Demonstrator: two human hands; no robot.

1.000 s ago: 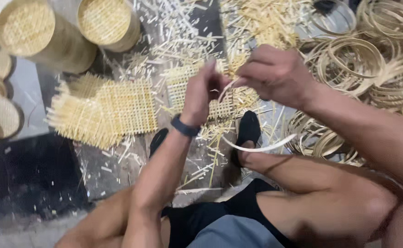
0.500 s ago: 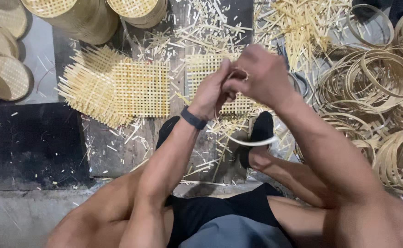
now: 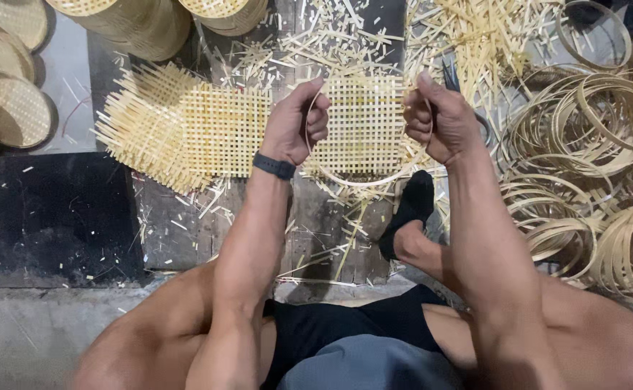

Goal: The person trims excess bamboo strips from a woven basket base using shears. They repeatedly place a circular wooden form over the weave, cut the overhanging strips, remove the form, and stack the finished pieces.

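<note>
My left hand (image 3: 296, 123) and my right hand (image 3: 438, 121) each grip one side of a thin bamboo strip hoop (image 3: 363, 181), bent into a ring between them. The ring hangs over a square woven bamboo mat (image 3: 363, 126) lying on the dark wooden board (image 3: 186, 224) in front of me. A dark band sits on my left wrist. My foot in a black sock (image 3: 409, 209) rests just below the ring.
More woven mats (image 3: 186, 130) with loose ends lie to the left. Round woven trays (image 3: 13, 108) are stacked at far left, and woven baskets (image 3: 143, 22) stand at the top. Several bamboo hoops (image 3: 591, 144) pile up at right. Loose bamboo splints (image 3: 475, 29) litter the floor.
My hands were close together, working the strip; they have moved apart and forward, spreading it into a wide ring over the woven mat.
</note>
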